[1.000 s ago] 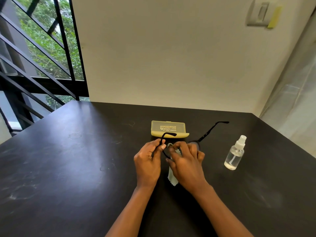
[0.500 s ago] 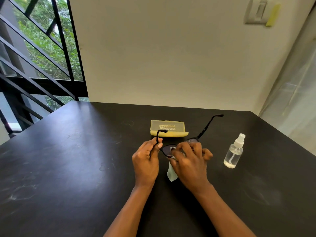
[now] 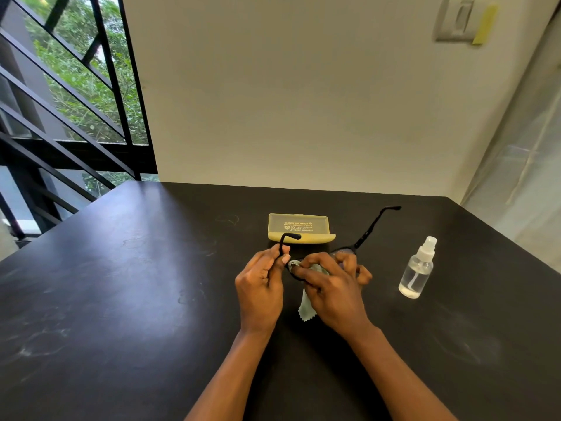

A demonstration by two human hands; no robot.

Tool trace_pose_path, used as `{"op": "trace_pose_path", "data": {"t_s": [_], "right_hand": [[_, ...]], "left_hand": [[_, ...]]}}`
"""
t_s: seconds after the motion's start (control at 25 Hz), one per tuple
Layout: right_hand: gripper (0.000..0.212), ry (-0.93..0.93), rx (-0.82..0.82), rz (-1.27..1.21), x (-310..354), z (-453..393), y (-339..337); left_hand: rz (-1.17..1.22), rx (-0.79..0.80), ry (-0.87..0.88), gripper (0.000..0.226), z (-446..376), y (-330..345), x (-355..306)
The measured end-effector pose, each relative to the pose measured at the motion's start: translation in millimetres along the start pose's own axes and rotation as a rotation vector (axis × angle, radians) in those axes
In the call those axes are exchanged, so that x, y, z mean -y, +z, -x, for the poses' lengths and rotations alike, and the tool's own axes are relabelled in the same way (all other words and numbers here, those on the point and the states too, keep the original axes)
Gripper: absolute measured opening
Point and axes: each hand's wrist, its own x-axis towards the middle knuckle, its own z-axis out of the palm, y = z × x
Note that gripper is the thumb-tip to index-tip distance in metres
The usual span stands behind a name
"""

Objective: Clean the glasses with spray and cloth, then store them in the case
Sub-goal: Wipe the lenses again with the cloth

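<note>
Black-framed glasses [image 3: 368, 230] are held just above the dark table, temples unfolded and pointing away from me. My left hand [image 3: 261, 287] pinches the left temple near its hinge. My right hand [image 3: 332, 287] presses a pale green cloth [image 3: 306, 303] over the left lens, and a corner of the cloth hangs down below the fingers. A shut yellow case [image 3: 299, 227] lies flat just behind the hands. To the right stands a clear spray bottle [image 3: 417, 268] with a white nozzle, upright.
The black table [image 3: 121, 284] meets a cream wall at the back. A window with black bars is at the left. A translucent curtain hangs beyond the table's right edge.
The cloth now covers the left lens where the lens showed bare half a second ago. The glasses have tilted slightly, the right temple's tip rising. The hands stay in the same spot.
</note>
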Motion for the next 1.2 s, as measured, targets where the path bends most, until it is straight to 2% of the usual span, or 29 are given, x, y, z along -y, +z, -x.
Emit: {"op": "trace_pose_path", "data": {"t_s": [0.16,0.32,0.52,0.72,0.96,1.2], "right_hand": [[0.016,0.017,-0.031,-0.044,-1.5,-0.9,-1.0],[0.007,0.023,-0.099,0.058,-3.3,0.1,1.4],[0.018,0.048,-0.125,0.224,-2.9,0.8,2.5],[0.035,0.123,-0.061,0.182,0.9,0.5,5.0],[0.030,0.115,0.093,0.058,-2.8,-0.9,4.0],[0.030,0.015,-0.001,-0.021,1.5,-2.5,-2.4]], "left_hand": [[-0.012,-0.009,0.000,0.024,0.9,0.4,-2.0],[-0.030,-0.013,0.006,0.023,-0.5,0.6,-2.5],[-0.029,-0.011,0.017,0.023,-0.7,-0.3,-1.3],[-0.037,0.007,0.026,0.023,-1.0,-0.2,1.2],[-0.001,0.008,0.013,0.024,-1.1,-0.7,0.7],[0.010,0.004,0.000,0.024,-0.5,-1.2,-0.2]]}}
